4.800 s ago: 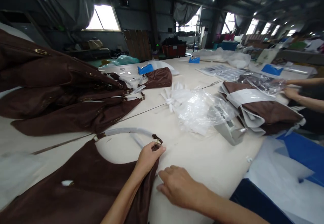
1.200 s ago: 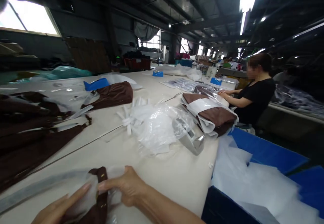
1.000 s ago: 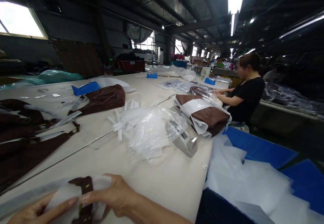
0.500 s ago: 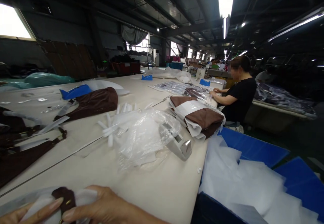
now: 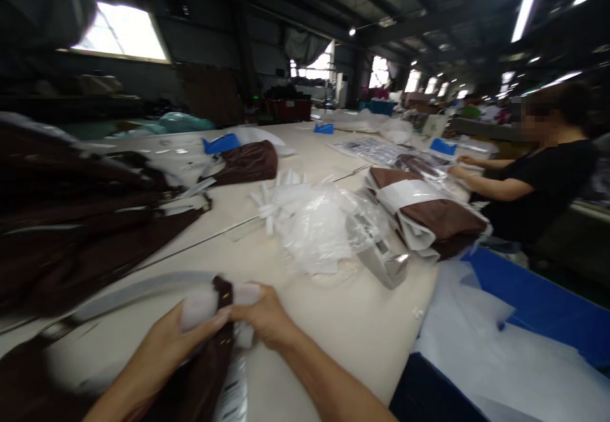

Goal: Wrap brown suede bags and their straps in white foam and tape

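A dark brown bag (image 5: 203,377) lies at the front of the table, its handle wrapped in pale sleeving. My left hand (image 5: 183,342) is closed on a piece of white foam (image 5: 197,309) beside the bag's brown strap tab (image 5: 223,292), thumb reaching to the tab. From the other side my right hand (image 5: 267,317) pinches the same white foam where it passes behind the tab. Both hands nearly touch at the tab. A printed white label or bag (image 5: 234,387) hangs below them. Blur hides finer detail.
Clear plastic bags and foam strips (image 5: 314,225) lie mid-table near a grey tape dispenser (image 5: 381,257). A folded brown bundle (image 5: 429,209) is behind. More brown bags (image 5: 95,218) are piled left. A blue bin (image 5: 553,301) with white sheets stands right; a co-worker (image 5: 538,168) works beyond.
The view has swung left and down, so more of the brown bag shows. Both hands now appear nearer the middle, still holding the foam at the strap tab.
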